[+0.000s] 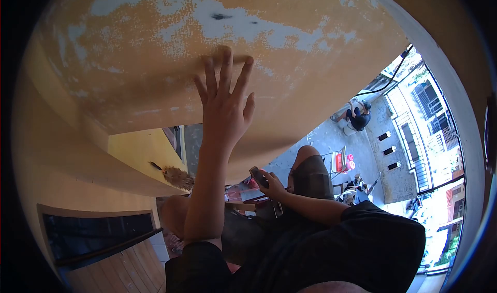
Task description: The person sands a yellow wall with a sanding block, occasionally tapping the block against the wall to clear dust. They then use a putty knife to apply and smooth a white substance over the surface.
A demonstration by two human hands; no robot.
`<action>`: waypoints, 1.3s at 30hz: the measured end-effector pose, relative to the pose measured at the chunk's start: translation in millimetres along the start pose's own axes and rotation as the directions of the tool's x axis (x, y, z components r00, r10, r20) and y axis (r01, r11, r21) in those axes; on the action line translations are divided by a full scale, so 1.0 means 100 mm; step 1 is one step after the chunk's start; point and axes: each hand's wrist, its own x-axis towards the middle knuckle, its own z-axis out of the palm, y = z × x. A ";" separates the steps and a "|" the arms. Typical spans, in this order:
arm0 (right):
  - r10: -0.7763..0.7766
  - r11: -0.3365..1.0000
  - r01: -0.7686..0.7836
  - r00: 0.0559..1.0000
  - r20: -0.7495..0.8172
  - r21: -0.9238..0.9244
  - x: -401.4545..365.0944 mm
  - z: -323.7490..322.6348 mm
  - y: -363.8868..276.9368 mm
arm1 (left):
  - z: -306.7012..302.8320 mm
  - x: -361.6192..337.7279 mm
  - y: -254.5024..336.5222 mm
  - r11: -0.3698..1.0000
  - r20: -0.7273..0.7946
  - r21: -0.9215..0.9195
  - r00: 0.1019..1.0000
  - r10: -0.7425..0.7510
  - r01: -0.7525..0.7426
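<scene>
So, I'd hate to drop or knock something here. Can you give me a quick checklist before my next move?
1. Small dark grey hand-held object gripped in your right hand: ok.
2. Left hand free of any object, fingers spread at the orange painted wall: ok.
3. Orange paint unbroken: not ok, pale grey patches show above your fingers.
4. Firm footing: cannot tell, your feet and support are not clearly visible.
5. Seated person in dark clothes beyond arm's reach: ok, by the look of it.
6. Fluffy brown duster secure: cannot tell, your left forearm is close beside it in view.
</scene>
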 end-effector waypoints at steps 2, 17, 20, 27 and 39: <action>-0.015 1.000 0.015 1.000 -0.001 0.000 -0.04 0.00 -0.03 | 0.00 -0.04 -0.02 1.000 0.006 -0.002 1.000 0.001 -0.001; 0.028 0.995 -0.039 0.992 0.122 0.093 -0.02 0.04 -0.08 | 0.33 -0.07 -0.17 0.999 -0.265 -0.009 0.963 0.040 -0.044; -0.034 0.995 0.022 0.993 0.114 0.100 -0.07 0.08 -0.01 | 0.32 -0.06 -0.21 0.998 -0.263 -0.022 0.964 0.044 -0.052; 0.066 0.993 -0.077 0.990 0.122 0.087 -0.09 -0.04 0.05 | 0.39 -0.05 -0.31 0.995 -0.360 0.019 0.927 0.103 -0.103; 0.081 0.931 -0.072 0.997 -0.010 0.357 -0.23 -0.43 -0.26 | 0.51 -0.05 -0.36 0.992 -0.434 0.045 0.892 0.123 -0.115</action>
